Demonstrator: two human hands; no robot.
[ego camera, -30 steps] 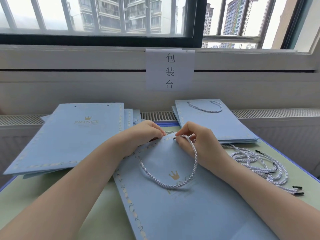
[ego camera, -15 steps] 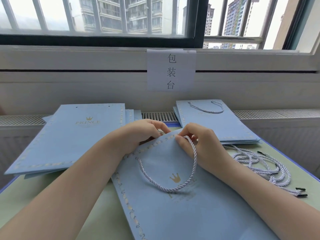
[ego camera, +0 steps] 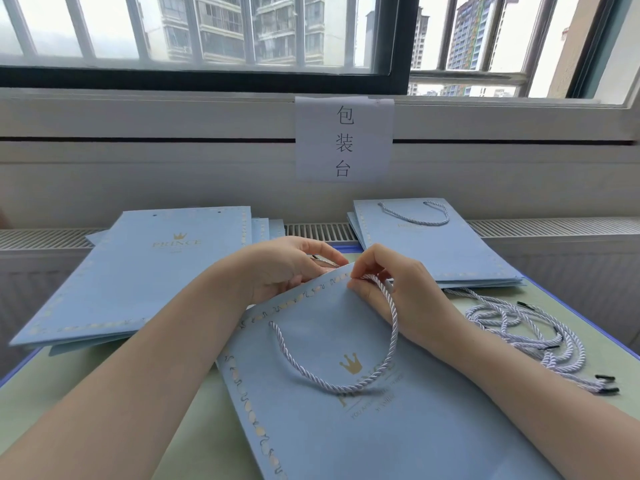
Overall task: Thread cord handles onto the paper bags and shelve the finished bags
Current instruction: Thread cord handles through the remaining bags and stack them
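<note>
Blue paper bag [ego camera: 346, 420] lies flat on the green table [ego camera: 104, 403], mouth edge at the far end under both hands, bottom running off the near edge of view. Long axis goes near-to-far, skewed so the mouth leans left. White twisted cord handle [ego camera: 346, 384] loops over the bag face; one end already enters the left hole, the other rises to the right hand [ego camera: 398, 292]. That hand pinches the cord between thumb and forefinger right at the mouth edge. Left hand [ego camera: 287, 268] is curled over the mouth edge, fingers gripping the top panel; whether they also hold a cord tip inside is hidden.

Step in hand, as I read it: seating the second cord end through the right hole. To do it well, keep the panel lifted with the left hand, feed the tip straight, pull until the stop catches, avoid creasing the paper.

Unthreaded bag stack [ego camera: 138, 271] sits far left, finished bags [ego camera: 433, 251] far right, loose cords [ego camera: 526, 334] at right.
</note>
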